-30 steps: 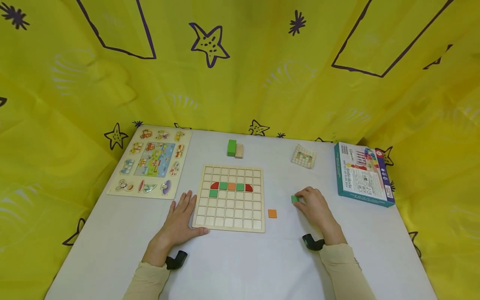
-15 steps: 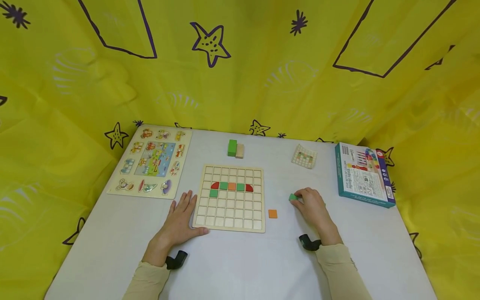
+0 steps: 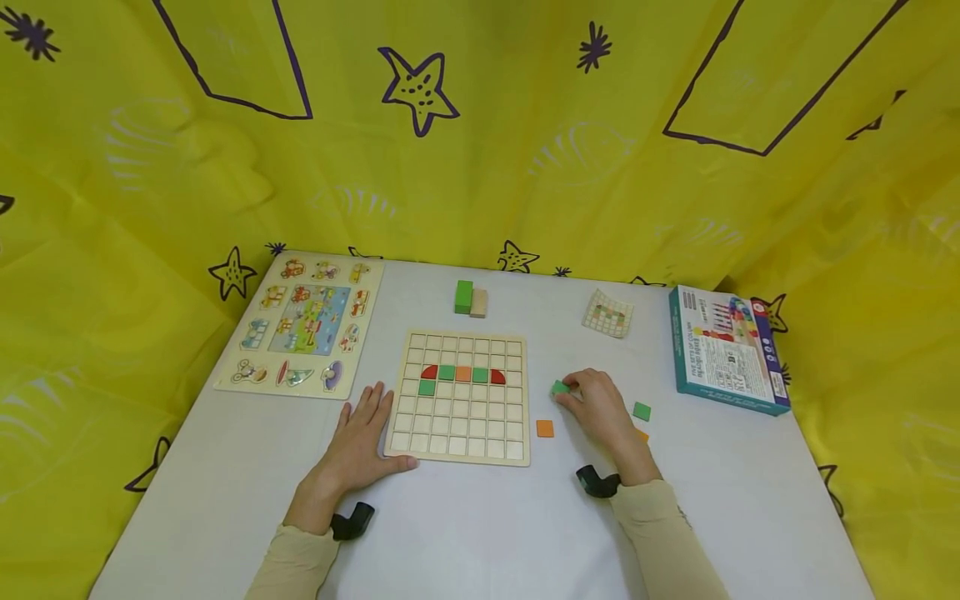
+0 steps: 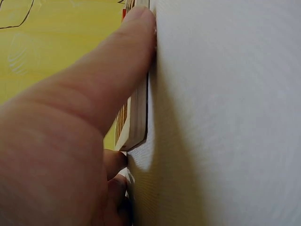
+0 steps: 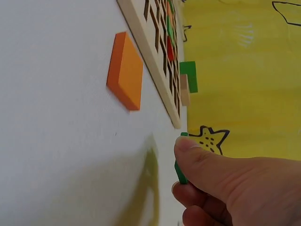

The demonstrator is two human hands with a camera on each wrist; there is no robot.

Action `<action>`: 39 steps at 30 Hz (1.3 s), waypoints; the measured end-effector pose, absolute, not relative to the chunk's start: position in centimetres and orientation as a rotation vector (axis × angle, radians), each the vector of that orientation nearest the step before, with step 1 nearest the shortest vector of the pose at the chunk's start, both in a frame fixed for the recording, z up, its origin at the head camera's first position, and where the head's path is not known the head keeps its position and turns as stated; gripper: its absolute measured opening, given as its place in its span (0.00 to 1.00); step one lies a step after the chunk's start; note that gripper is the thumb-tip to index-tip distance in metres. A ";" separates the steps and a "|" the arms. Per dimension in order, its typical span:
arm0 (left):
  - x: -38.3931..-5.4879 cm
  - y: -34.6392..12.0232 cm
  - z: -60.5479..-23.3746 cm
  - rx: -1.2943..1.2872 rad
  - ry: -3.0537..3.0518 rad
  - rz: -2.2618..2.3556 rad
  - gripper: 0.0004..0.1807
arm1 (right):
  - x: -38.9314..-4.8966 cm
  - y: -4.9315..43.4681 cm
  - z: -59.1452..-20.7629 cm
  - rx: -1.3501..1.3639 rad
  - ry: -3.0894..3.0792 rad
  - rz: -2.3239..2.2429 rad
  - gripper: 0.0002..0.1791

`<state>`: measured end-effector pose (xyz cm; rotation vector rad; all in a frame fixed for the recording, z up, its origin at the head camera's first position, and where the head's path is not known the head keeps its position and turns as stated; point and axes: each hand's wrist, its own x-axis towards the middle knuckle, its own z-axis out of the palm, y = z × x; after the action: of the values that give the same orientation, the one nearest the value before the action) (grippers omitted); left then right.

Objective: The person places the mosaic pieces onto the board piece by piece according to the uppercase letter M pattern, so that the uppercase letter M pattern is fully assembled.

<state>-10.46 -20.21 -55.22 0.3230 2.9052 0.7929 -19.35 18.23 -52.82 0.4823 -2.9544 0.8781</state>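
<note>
One green tile [image 3: 558, 388] juts from the pinching right grip [image 3: 602, 412], the left grip [image 3: 357, 446] outstretched.

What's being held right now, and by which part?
The right grip pinches a green tile by the side nearest the palm; the left grip, holding nothing, rests spread against the board.

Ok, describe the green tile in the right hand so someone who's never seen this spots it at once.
Find the wooden grid board on the white table. To its right, the right hand pinches a small green tile between thumb and fingers. It is the only tile held; three other green tiles sit in the board, and a loose green tile lies on the table.
</note>
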 end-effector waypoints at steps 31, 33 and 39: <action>-10.4 -20.3 -55.5 0.334 2.907 0.799 0.64 | -19.4 6.0 -51.4 0.874 -2.912 0.848 0.12; -10.4 -20.4 -55.5 0.338 2.910 0.795 0.64 | -19.5 5.7 -51.6 0.883 -2.913 0.835 0.12; -10.4 -20.4 -55.6 0.351 2.916 0.796 0.64 | -19.9 5.0 -52.3 0.891 -2.927 0.756 0.11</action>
<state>-10.38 -20.40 -55.55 0.3505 2.9155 0.7957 -19.90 5.00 -52.33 0.8912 -2.9274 0.7557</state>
